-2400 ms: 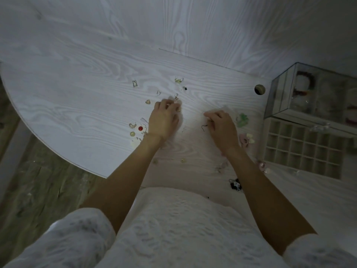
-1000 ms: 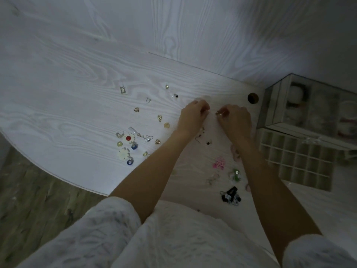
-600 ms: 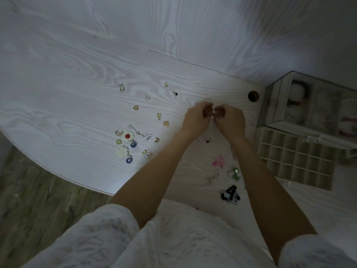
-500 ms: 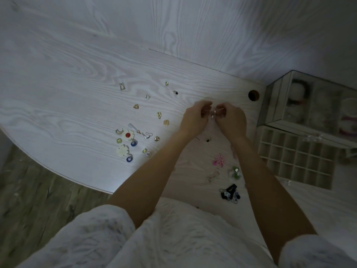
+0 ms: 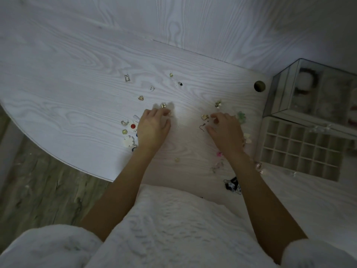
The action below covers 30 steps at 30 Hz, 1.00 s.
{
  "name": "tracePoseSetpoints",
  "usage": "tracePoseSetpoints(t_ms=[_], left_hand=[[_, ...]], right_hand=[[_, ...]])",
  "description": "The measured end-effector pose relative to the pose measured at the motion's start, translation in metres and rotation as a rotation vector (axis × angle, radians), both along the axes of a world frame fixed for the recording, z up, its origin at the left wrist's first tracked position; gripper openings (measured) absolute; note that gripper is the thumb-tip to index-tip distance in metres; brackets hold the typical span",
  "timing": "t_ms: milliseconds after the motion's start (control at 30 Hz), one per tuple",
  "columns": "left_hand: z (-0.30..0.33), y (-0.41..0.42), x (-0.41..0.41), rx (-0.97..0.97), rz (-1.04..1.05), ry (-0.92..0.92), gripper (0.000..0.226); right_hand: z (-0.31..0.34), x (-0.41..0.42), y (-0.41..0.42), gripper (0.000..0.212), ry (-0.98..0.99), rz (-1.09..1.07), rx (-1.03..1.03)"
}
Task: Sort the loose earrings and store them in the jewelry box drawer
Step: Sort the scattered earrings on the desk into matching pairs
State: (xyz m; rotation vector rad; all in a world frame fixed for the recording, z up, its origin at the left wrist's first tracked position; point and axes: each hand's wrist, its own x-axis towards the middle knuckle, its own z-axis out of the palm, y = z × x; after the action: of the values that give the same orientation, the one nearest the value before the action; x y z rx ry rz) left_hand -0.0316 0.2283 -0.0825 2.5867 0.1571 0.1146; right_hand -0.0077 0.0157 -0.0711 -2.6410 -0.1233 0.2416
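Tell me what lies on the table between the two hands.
In the head view, between the left hand and right hand the table is mostly bare; only a gold earring and dark hook earring lie by the right fingertips.

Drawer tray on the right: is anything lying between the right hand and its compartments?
Partly. A green earring and a pale earring lie on the table between the right hand and the drawer tray. Lifted over them, the way looks clear.

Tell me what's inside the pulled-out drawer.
The drawer shows a grid of small compartments, and every one in view looks empty. Its back rows are hidden under the glass box.
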Motion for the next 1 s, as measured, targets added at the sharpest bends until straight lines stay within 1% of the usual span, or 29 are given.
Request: tracePoseSetpoints(t_ms=[67, 167, 233, 300, 433, 533, 600, 667, 733, 867, 1000], left_hand=[[-0.002, 0.004, -0.003, 0.005, 0.027, 0.077, 0.029], [-0.004, 0.006, -0.003, 0.001, -0.012, 0.143, 0.035], [-0.003, 0.004, 0.001, 0.0, -0.019, 0.156, 0.034], [-0.001, 0.003, 0.005, -0.025, 0.019, 0.171, 0.029], [0.002, 0.008, 0.007, -0.067, 0.092, 0.152, 0.024], [0.002, 0.01, 0.01, -0.037, -0.011, 0.113, 0.025], [0.001, 0.009, 0.014, 0.007, -0.088, 0.104, 0.022], [-0.001, 0.008, 0.018, 0.03, -0.119, 0.135, 0.019], [-0.001, 0.007, 0.02, 0.038, -0.123, 0.162, 0.017], [-0.002, 0.005, 0.021, 0.036, -0.116, 0.172, 0.015], [-0.004, 0.003, 0.019, 0.054, -0.111, 0.172, 0.014]], right_hand=[[-0.003, 0.003, 0.006, 0.029, 0.009, -0.022, -0.006], [-0.004, 0.009, 0.015, 0.023, 0.019, -0.03, -0.008], [-0.005, 0.011, 0.021, 0.02, 0.002, -0.001, -0.015], [-0.007, 0.012, 0.025, 0.019, -0.042, 0.043, -0.061], [-0.008, 0.013, 0.031, 0.014, -0.118, 0.085, -0.103], [-0.007, 0.015, 0.033, 0.014, -0.159, 0.105, -0.1], [-0.007, 0.016, 0.033, 0.013, -0.151, 0.117, -0.1], [-0.007, 0.017, 0.03, 0.01, -0.14, 0.119, -0.101], [-0.007, 0.019, 0.027, 0.008, -0.12, 0.114, -0.101], [-0.007, 0.021, 0.02, 0.013, -0.081, 0.068, -0.078], [-0.006, 0.019, 0.012, 0.015, -0.022, 0.003, -0.098]])
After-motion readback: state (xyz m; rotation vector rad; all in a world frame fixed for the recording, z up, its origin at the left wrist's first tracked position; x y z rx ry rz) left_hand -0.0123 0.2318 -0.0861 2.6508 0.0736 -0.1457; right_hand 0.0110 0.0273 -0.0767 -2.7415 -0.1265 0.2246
